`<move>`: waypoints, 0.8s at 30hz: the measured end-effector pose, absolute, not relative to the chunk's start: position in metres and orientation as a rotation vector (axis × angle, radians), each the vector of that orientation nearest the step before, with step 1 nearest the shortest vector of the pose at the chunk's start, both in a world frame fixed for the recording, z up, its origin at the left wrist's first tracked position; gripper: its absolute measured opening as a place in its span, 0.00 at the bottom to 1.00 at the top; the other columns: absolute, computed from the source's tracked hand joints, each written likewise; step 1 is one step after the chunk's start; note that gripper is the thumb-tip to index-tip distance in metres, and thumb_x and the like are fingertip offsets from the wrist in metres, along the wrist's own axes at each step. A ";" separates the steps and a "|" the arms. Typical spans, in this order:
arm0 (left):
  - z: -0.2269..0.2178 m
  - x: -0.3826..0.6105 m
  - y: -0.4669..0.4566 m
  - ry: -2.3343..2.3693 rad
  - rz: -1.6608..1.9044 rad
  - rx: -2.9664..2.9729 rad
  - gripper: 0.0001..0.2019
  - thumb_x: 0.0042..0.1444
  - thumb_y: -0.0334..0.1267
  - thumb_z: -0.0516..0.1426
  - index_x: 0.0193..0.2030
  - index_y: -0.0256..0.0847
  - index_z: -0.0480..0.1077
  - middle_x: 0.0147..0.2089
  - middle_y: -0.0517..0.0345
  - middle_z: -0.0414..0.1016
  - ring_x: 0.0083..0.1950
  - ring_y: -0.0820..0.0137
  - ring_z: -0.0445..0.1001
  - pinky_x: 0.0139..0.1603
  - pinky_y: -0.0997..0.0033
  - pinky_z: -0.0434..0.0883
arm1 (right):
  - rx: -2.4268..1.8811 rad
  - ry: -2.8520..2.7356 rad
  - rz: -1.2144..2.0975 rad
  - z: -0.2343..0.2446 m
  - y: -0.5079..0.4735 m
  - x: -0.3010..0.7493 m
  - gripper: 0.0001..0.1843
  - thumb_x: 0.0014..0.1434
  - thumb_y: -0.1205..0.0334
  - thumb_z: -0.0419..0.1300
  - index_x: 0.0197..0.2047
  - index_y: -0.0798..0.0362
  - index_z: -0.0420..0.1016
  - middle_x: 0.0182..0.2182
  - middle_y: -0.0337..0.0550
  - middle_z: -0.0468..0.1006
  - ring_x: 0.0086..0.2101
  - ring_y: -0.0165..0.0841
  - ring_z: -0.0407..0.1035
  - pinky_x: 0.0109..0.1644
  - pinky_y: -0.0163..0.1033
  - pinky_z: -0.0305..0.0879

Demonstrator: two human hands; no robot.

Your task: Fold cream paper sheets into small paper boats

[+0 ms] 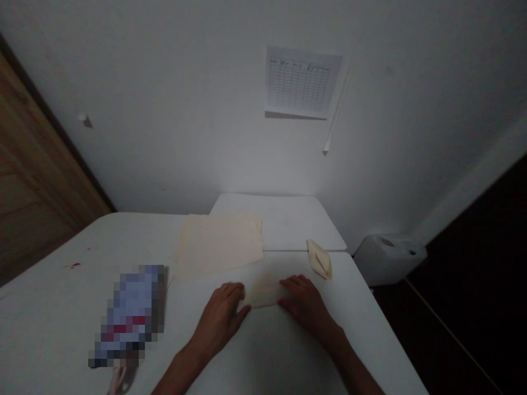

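A small cream strip (263, 292), thin and soft-looking, lies on the white table in front of me; I cannot tell its material. Its left end is between the fingers and thumb of my left hand (224, 310). At the opposite end, my right hand (303, 304) has its fingertips on the far corner and its thumb on the near one. Both hands are curved around the strip's ends. Beyond my left hand lies a larger cream sheet (220, 241), apparently stacked or layered. A folded cream piece (320, 259) with pointed ends rests beyond my right hand.
On the white table (197, 362), a pixelated blue-grey bundle with red marks (132, 312) sits at left. A second white tabletop (288, 216) adjoins at the back, against the wall. A white plastic container (389, 258) stands low at right. A printed chart (302, 82) hangs above.
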State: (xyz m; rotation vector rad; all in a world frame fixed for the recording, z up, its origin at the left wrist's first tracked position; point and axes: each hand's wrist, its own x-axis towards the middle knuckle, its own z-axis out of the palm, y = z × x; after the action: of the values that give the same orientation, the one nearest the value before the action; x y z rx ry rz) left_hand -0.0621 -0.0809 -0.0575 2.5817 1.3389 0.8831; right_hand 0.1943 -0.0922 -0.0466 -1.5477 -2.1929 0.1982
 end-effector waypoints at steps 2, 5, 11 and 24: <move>-0.057 -0.059 -0.079 1.318 0.902 2.535 0.07 0.56 0.36 0.58 0.42 0.42 0.69 0.46 0.52 0.76 0.49 0.60 0.73 0.49 0.55 0.71 | -1.545 -2.167 0.239 -0.046 -0.088 0.192 0.20 0.54 0.62 0.65 0.51 0.50 0.74 0.44 0.45 0.77 0.46 0.41 0.68 0.53 0.46 0.63; -0.059 -0.057 -0.078 1.317 0.961 2.481 0.12 0.54 0.34 0.58 0.47 0.42 0.68 0.46 0.52 0.76 0.48 0.60 0.74 0.49 0.55 0.71 | -1.531 -2.103 0.286 -0.046 -0.083 0.191 0.23 0.49 0.67 0.66 0.50 0.50 0.74 0.41 0.43 0.77 0.43 0.40 0.69 0.50 0.44 0.64; -0.063 -0.056 -0.074 1.257 1.044 2.411 0.20 0.53 0.31 0.57 0.55 0.43 0.64 0.45 0.53 0.75 0.47 0.62 0.73 0.49 0.55 0.70 | -1.487 -2.041 0.271 -0.045 -0.081 0.192 0.15 0.53 0.68 0.63 0.46 0.49 0.75 0.35 0.39 0.77 0.38 0.36 0.69 0.46 0.41 0.64; -0.056 -0.058 -0.069 1.177 1.034 2.466 0.07 0.61 0.36 0.53 0.43 0.43 0.71 0.44 0.52 0.74 0.47 0.64 0.73 0.48 0.59 0.72 | -1.372 -1.970 0.356 -0.055 -0.082 0.204 0.03 0.58 0.63 0.62 0.32 0.49 0.77 0.29 0.37 0.78 0.33 0.33 0.71 0.41 0.38 0.62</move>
State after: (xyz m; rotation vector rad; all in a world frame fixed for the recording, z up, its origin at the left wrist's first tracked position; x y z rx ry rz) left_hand -0.0576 -0.0695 -0.0560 2.4656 1.1767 1.0338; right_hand 0.2039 -0.0818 -0.0554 -1.3721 -1.9702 0.3560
